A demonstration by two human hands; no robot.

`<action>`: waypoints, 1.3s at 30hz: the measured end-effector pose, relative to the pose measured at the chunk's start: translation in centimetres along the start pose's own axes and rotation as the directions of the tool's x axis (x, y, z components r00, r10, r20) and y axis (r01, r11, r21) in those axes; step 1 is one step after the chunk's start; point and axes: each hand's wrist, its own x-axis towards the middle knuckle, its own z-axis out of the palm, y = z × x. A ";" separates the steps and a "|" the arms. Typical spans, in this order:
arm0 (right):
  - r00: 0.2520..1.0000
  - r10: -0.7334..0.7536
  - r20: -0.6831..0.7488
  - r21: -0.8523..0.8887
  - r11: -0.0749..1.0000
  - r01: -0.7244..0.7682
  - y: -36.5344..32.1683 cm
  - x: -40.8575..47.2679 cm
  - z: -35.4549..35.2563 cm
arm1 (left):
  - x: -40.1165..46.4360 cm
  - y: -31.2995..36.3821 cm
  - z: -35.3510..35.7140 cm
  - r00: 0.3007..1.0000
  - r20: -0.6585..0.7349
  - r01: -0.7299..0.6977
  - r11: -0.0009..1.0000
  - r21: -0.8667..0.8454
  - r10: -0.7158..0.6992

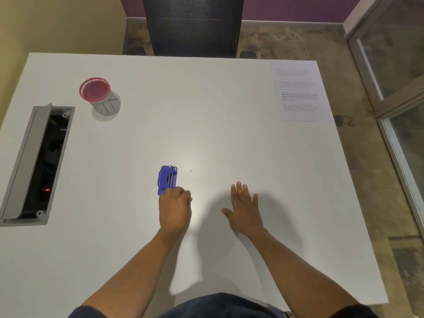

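Note:
A small blue hole punch (167, 179) lies on the white table (206, 125) a little left of centre. My left hand (175, 208) has its fingers curled over the punch's near end and covers that end. My right hand (245, 210) hovers or rests flat to the right of it, fingers straight and spread, holding nothing. A printed sheet of paper (299, 91) lies at the table's far right corner.
A pink-rimmed mesh cup (98, 95) stands at the far left. An open grey cable hatch (34, 164) is set into the table's left side. A black mesh chair (193, 26) stands behind the far edge. A glass partition (394, 65) runs along the right.

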 end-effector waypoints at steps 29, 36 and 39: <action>0.932 0.171 0.321 0.923 -0.278 -0.267 -2.4 -2.2 -4.2 | 1.0 0.4 1.7 0.958 0.220 -0.261 0.880 0.397 0.185; 0.924 0.173 0.342 0.848 -0.480 -0.224 -1.9 -1.8 -4.8 | 1.0 0.5 2.3 0.948 0.291 -0.250 0.867 0.431 0.129; 0.925 0.157 0.346 0.826 -0.518 -0.221 -1.9 -1.6 -4.9 | 1.4 0.9 2.0 0.936 0.347 -0.211 0.888 0.409 0.063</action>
